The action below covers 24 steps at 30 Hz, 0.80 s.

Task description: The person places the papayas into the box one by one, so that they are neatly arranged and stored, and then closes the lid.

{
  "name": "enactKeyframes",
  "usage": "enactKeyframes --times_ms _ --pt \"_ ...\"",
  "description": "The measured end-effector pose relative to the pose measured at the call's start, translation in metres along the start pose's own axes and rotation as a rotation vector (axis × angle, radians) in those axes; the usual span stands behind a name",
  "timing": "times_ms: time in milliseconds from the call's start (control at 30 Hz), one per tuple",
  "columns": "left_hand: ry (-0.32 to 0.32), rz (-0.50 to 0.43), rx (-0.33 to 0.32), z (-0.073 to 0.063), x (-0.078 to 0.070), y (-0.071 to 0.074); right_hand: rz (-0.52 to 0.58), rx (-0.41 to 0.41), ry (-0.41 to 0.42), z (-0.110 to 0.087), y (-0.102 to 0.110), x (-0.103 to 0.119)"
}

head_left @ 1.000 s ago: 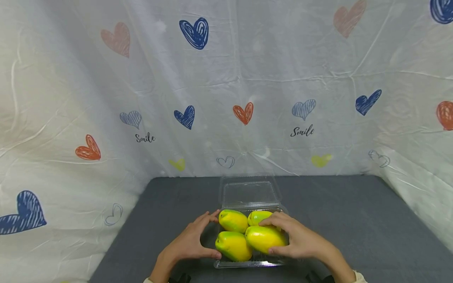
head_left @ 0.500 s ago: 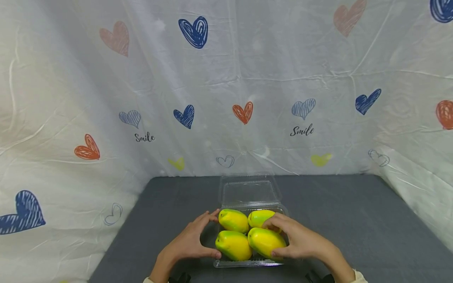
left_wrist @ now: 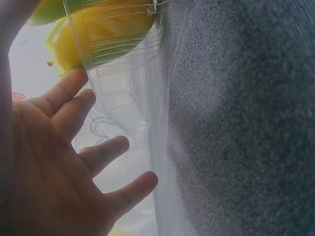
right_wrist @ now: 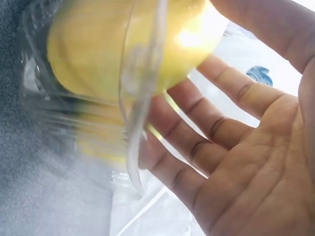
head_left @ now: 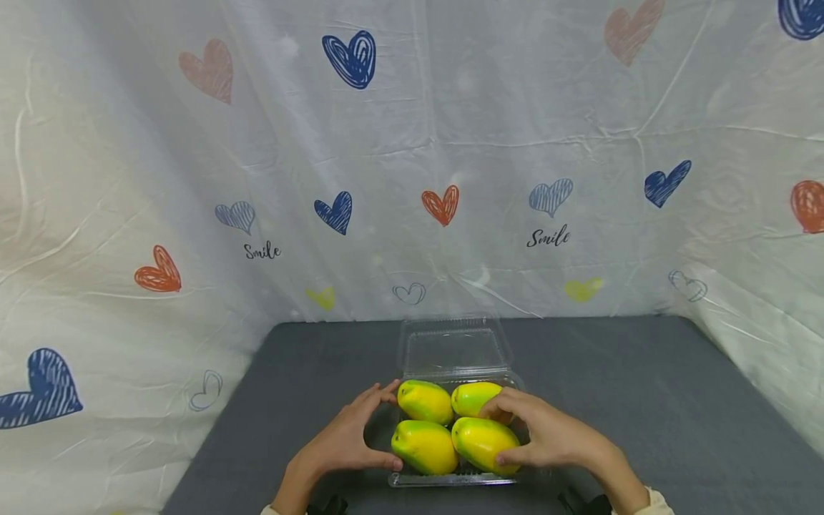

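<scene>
Several yellow-green mangoes lie in two rows in a clear plastic clamshell container, whose lid is folded back. My right hand holds the front right mango, thumb at its near side and fingers at its far side. In the right wrist view, the index fingertip meets this mango while other fingertips lie by the container rim. My left hand, fingers spread, is at the container's left side near the front left mango. Fingertips touch the rim in the left wrist view, below a mango.
A dark grey cloth covers the table, extending to both sides of the container. Behind it hangs a white curtain printed with hearts and the word "Smile". Two more mangoes, back left and back right, fill the rear row.
The front right mango has lowered and settled into the container, shifting slightly right, with my right hand following it. My left hand has stayed in place.
</scene>
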<state>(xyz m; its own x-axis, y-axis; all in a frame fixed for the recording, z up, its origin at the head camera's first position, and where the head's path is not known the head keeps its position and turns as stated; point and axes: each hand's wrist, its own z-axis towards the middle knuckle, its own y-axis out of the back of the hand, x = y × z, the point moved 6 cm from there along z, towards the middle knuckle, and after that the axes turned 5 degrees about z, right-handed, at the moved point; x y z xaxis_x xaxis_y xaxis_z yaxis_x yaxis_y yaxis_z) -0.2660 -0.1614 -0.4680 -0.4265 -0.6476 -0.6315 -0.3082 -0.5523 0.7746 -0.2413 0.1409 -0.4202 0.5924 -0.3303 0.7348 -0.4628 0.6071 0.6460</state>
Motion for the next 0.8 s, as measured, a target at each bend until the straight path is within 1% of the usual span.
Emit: enactKeyframes --times_ms 200,267,367,600,700,800 --pt "-0.004 -0.011 0.0 0.0 0.0 -0.001 0.009 -0.077 0.015 -0.002 0.011 -0.002" --pt "-0.004 -0.011 0.001 0.0 0.001 -0.001 0.03 -0.106 0.011 -0.002 0.015 -0.006" --pt "-0.005 -0.015 0.006 0.0 0.001 0.0 0.032 -0.16 0.003 -0.003 0.023 -0.013" --pt "0.005 -0.009 0.015 0.0 0.003 0.0 -0.054 -0.375 -0.041 -0.008 0.047 -0.037" --pt "0.008 -0.006 0.009 -0.001 0.003 0.0 -0.097 -0.428 -0.064 -0.007 0.056 -0.049" --pt "0.01 -0.008 0.005 0.0 0.003 0.0 -0.118 -0.455 -0.106 -0.005 0.062 -0.062"
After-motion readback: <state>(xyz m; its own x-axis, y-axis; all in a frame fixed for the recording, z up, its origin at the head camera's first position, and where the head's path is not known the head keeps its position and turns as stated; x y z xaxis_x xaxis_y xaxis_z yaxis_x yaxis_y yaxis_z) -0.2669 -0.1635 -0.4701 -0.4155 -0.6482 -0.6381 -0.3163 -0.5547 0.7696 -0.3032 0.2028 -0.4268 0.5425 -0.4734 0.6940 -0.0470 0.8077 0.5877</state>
